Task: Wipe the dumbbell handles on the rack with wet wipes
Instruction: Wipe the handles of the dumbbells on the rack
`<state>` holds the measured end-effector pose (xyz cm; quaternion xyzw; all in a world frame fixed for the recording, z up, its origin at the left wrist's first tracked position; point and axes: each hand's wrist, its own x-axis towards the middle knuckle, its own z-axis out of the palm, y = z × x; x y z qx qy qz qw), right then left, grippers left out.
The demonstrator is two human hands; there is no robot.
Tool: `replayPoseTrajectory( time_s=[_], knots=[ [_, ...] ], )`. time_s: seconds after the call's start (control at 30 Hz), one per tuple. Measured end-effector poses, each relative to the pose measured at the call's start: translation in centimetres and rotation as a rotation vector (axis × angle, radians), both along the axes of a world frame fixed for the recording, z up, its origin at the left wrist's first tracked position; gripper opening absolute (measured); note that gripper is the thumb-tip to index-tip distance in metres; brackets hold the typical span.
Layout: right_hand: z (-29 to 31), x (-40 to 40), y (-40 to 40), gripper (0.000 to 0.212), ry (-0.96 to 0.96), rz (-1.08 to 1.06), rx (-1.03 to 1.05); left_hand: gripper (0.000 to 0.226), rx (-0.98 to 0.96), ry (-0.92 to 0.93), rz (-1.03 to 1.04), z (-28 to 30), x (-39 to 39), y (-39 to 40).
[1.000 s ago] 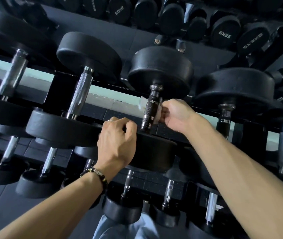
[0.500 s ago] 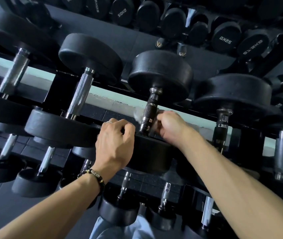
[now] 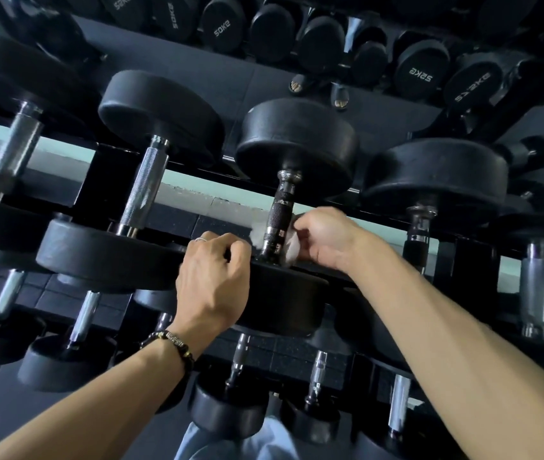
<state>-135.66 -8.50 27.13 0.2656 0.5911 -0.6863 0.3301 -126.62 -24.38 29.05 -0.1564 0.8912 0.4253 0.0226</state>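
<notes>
Clearly the right hand (image 3: 322,239) pinches a limp wipe (image 3: 289,249) round the knurled handle (image 3: 279,217); the left hand (image 3: 212,280), curled, steadies the heavy near head (image 3: 284,300) (unlikely to shift) at the rack's (image 3: 380,224) front edge.

Hands in view: two, the left hand (image 3: 212,280) at 6 o'clock of centre and the right hand (image 3: 322,239) at 3 o'clock of it. Wet wipe (image 3: 289,249): one. Upper-row dumbbells with visible handles: six, running 9 to 3 o'clock. Bracelet (image 3: 172,343): one. Ring (image 3: 201,239): one. Dumbbell ends at 12 o'clock: too crowded to count.
</notes>
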Motion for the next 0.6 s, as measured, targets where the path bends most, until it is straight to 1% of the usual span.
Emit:
replayPoseTrajectory(
  time_s=[0.07, 0.13, 0.17, 0.23, 0.33, 0.4, 0.43, 0.5, 0.53, 0.6],
  knots=[
    [-0.1, -1.1, -0.7, 0.03, 0.077, -0.151, -0.024, 0.049, 0.006, 0.001, 0.002, -0.1, -0.1, 0.0],
    [-0.6, -1.1, -1.7, 0.031, 0.055, -0.217, -0.037, 0.048, 0.005, 0.005, 0.0, -0.2, 0.0, -0.1],
    [-0.9, -0.5, -1.9, 0.033, 0.003, -0.19, -0.053, 0.048, 0.003, 0.006, -0.003, -0.2, 0.0, -0.1],
    [-1.0, 0.8, -1.8, 0.036, -0.062, -0.054, -0.044, 0.048, 0.001, 0.0, -0.012, -0.2, 0.0, -0.2],
    [0.0, 0.8, -0.8, 0.027, -0.037, 0.084, 0.071, 0.049, -0.011, -0.004, -0.015, -0.2, -0.1, -0.1],
    [0.5, 0.8, -0.1, 0.024, 0.062, 0.181, 0.241, 0.047, -0.016, 0.002, -0.016, -0.2, -0.1, -0.2],
    [0.6, 0.9, 0.4, 0.021, 0.151, 0.236, 0.367, 0.046, -0.015, 0.003, -0.019, -0.2, 0.0, -0.3],
    [1.3, 1.6, 1.4, 0.025, 0.327, 0.308, 0.6, 0.046, -0.005, -0.006, -0.024, -0.4, -0.1, -0.2],
    [2.1, 2.2, 1.7, 0.021, 0.395, 0.297, 0.633, 0.046, -0.007, -0.015, -0.031, -0.4, -0.1, -0.2],
    [4.3, 3.3, 1.5, 0.013, 0.541, 0.26, 0.567, 0.048, -0.018, -0.068, -0.071, -0.5, -0.3, -0.4]
  ],
)
